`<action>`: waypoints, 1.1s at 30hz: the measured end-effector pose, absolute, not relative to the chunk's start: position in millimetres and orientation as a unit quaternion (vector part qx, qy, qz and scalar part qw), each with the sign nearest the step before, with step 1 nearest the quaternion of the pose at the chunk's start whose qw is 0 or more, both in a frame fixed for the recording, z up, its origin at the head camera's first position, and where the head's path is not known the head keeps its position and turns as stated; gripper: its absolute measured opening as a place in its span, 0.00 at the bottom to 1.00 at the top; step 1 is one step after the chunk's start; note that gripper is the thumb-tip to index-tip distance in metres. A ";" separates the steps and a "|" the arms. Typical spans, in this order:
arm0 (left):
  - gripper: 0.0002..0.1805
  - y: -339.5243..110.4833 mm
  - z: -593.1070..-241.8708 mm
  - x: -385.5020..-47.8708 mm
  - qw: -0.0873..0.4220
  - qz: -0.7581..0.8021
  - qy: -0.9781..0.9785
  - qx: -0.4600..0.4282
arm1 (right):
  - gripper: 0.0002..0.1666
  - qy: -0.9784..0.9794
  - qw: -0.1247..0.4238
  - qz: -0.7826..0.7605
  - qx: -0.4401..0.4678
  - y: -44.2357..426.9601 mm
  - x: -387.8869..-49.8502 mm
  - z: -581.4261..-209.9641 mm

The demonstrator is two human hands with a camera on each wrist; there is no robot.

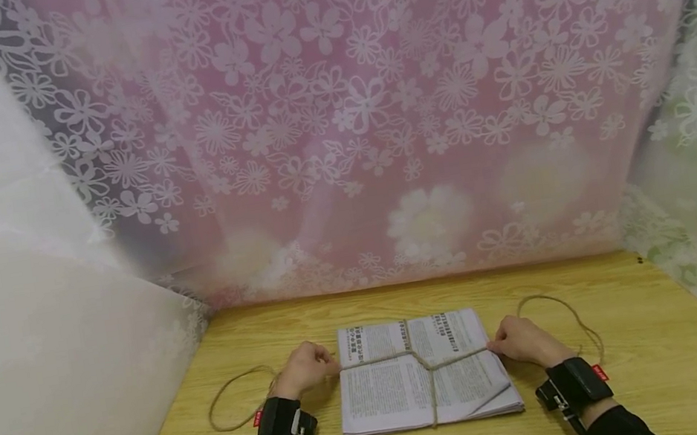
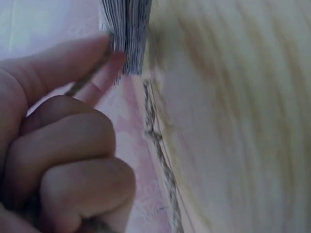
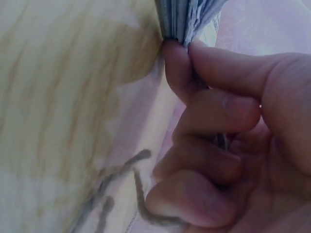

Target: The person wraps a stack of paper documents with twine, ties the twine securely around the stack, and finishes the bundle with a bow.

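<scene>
Newspaper stack [image 1: 384, 392] lies flat on the wooden table [image 1: 666, 350], between the two hands; twine [image 1: 428, 368] runs across its top both ways, the strands meeting in a short slanted stretch near the centre. Left hand [image 1: 306, 369], at the stack's left edge: fingers curled, thumb and forefinger pinching the twine. Right hand [image 1: 525, 339], at the right edge: fingers curled, thumb and forefinger pinched together there, twine passing through the grip.

Judgement: step in hand is drawing the crossed twine snug. The next move probably calls for even tension on both ends, keeping the crossing centred, before any turning or knotting.

Surroundings: loose twine loops out beyond each hand and could snag. The top sheet's near right corner is creased and may ruck. Left wristband [image 1: 277, 417] and right wristband [image 1: 578, 386] sit clear of the stack. Floral curtain [image 1: 343, 135] hangs at the far edge.
</scene>
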State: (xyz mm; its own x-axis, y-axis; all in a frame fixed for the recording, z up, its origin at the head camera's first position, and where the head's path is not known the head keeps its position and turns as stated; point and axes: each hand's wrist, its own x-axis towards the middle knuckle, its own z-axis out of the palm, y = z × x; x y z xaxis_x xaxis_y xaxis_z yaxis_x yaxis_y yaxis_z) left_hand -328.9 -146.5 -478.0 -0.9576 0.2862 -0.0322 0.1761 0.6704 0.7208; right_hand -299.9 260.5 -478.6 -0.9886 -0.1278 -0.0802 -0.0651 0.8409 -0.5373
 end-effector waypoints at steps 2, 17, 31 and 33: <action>0.06 -142.8 -478.6 -328.8 0.061 0.377 0.917 0.115 | 0.24 0.959 0.053 -0.275 -0.050 261.4 -299.8 -478.9; 0.22 -114.6 -475.6 -322.8 0.057 0.346 0.936 0.030 | 0.26 0.965 0.057 -0.257 -0.023 258.1 -298.0 -474.4; 0.16 -117.7 -476.9 -325.8 0.142 0.375 0.913 0.072 | 0.21 0.963 0.069 -0.259 -0.041 256.9 -297.5 -472.3; 0.16 -116.5 -475.4 -326.2 0.136 0.370 0.915 0.082 | 0.20 0.962 0.069 -0.259 -0.045 256.5 -297.8 -470.8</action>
State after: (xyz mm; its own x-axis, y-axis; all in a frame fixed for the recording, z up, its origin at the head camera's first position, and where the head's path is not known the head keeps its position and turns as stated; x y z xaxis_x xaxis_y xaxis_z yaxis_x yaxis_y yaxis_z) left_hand -326.2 -116.5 -475.4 -0.9494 0.2512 -0.1887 0.0497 0.7130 0.6994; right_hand -297.8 256.5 -470.8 -0.9866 -0.1217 -0.1088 -0.0506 0.8616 -0.5050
